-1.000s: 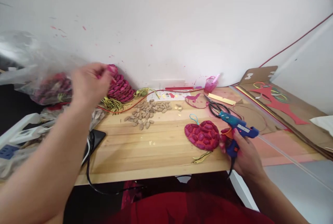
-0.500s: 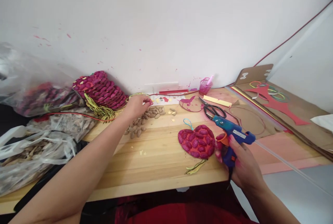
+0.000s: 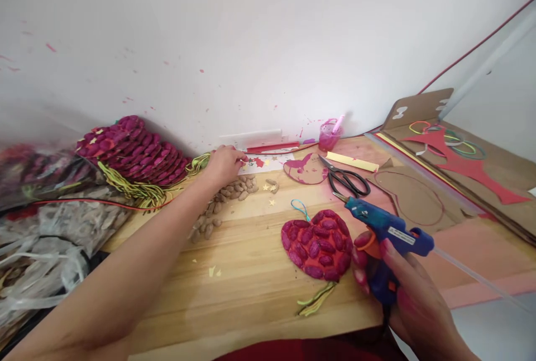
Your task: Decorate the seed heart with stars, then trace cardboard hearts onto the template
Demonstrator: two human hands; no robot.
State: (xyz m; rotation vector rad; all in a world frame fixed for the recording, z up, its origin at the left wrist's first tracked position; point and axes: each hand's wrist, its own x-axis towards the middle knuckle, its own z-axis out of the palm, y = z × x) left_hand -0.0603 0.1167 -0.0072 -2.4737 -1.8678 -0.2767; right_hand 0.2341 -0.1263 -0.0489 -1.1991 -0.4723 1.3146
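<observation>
My right hand (image 3: 402,277) grips a blue hot glue gun (image 3: 387,227), fingers around its handle and orange trigger, with a clear glue stick out of its back. Left of it a magenta heart (image 3: 317,243), covered in painted peanut shells, lies flat with a blue loop on top and a yellow-green tassel below. My left hand (image 3: 228,165) reaches to the back of the table, at a white paper strip (image 3: 272,163) dotted with small gold and red stars. Its thumb and forefinger are pinched; whatever is between them is too small to make out. Brown peanuts (image 3: 238,189) lie beneath the wrist.
Stacked magenta hearts (image 3: 138,151) with tassels lean at the left, near plastic bags (image 3: 54,260). Black scissors (image 3: 345,179), a stained cardboard heart (image 3: 305,170) and a pink cup (image 3: 330,136) stand or lie behind the finished heart. Cardboard with red foam scraps (image 3: 464,165) is at the right.
The view has shifted slightly. My left hand has stayed near the star strip, its fingers still drawn together. The glue gun remains in my right hand, beside the heart.
</observation>
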